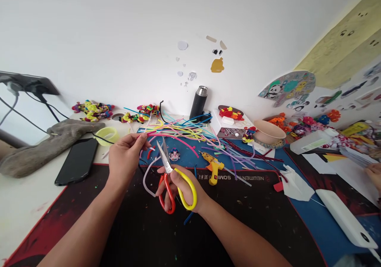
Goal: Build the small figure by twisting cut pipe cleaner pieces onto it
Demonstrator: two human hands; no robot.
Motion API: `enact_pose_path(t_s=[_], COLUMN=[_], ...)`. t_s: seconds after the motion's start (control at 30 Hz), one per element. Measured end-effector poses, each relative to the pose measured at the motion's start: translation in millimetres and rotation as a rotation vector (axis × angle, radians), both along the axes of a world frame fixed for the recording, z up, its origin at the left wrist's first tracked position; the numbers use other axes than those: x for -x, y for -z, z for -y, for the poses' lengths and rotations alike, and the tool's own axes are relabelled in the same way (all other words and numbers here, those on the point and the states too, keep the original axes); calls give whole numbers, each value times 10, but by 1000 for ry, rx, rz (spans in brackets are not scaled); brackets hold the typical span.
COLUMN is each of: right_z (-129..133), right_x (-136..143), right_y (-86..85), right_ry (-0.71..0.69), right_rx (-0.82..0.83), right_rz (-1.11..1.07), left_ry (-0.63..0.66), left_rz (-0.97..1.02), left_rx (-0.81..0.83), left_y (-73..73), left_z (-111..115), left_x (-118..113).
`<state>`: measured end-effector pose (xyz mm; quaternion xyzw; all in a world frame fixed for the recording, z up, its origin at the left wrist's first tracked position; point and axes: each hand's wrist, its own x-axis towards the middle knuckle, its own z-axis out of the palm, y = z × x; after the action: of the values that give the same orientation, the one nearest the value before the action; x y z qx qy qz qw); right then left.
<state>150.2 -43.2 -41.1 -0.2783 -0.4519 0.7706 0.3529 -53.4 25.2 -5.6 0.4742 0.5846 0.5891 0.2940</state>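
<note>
My left hand (126, 152) is closed in a pinch, with a pink pipe cleaner (178, 137) running right from its fingertips. My right hand (187, 189) holds scissors (166, 160) with one yellow and one red handle loop. Their blades are slightly apart and point up, just right of my left fingertips. A pale lilac pipe cleaner (145, 179) curves between my hands; whether a finger holds its lower end I cannot tell. Behind the blades lies a small doll-like head (174, 154). A yellow glue gun (212, 167) rests to the right.
Many coloured pipe cleaners (190, 129) lie along the back, near a black flask (199, 102). At left are a phone (77, 160), a yellow tape roll (107, 135) and driftwood (47, 148). A bowl (269, 131) and white device (347, 219) stand right, near another person's hand (374, 175).
</note>
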Motion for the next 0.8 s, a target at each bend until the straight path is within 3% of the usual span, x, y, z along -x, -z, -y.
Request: enact_pose_path(t_s=[0.23, 0.8], right_z=[-20, -60], right_x=[82, 142], right_y=[-30, -111], right_ry=[157, 273], right_rx=[-33, -14], right_rz=[68, 185], left_ry=[-5, 107], left_rz=[-62, -342], left_rx=[47, 66], left_y=[-118, -69], left_z=[81, 121], left_x=[-120, -136])
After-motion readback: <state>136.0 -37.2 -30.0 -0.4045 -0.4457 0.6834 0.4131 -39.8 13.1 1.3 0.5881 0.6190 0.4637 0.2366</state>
